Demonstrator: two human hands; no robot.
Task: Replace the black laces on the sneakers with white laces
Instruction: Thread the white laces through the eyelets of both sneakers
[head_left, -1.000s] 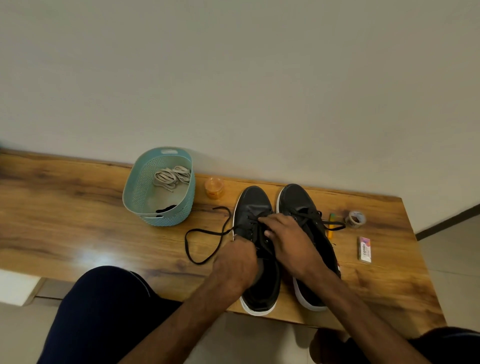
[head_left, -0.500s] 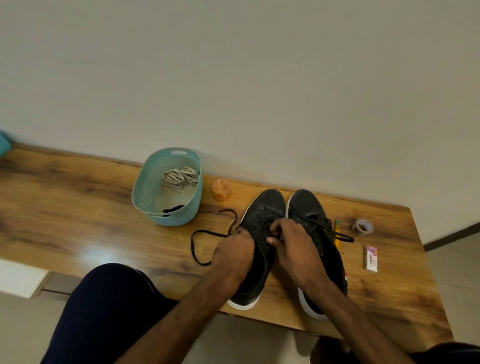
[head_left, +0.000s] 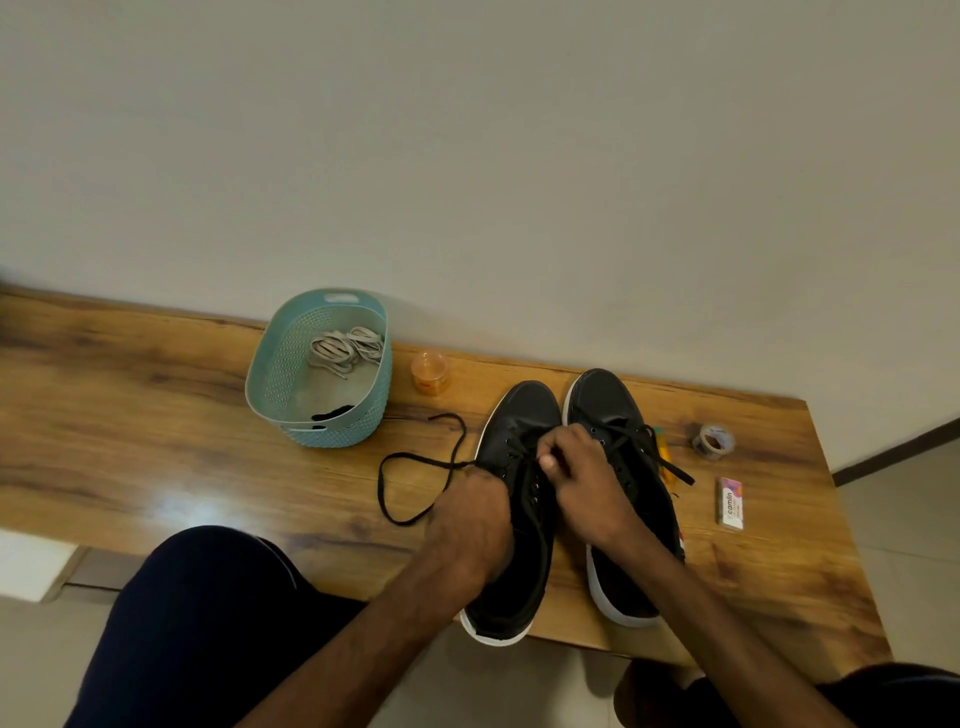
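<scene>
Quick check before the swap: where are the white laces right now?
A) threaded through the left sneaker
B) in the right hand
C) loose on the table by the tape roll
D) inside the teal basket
D: the white laces lie coiled inside the teal basket, while the right hand pinches the black lace at the left sneaker.

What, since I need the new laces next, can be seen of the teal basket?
The teal basket is oval, plastic-looking, with perforated weave-pattern walls and a handle slot at its far end. It stands upright on the wooden table, left of the sneakers. Inside lie a bundle of pale laces and something black by the near wall.
</scene>
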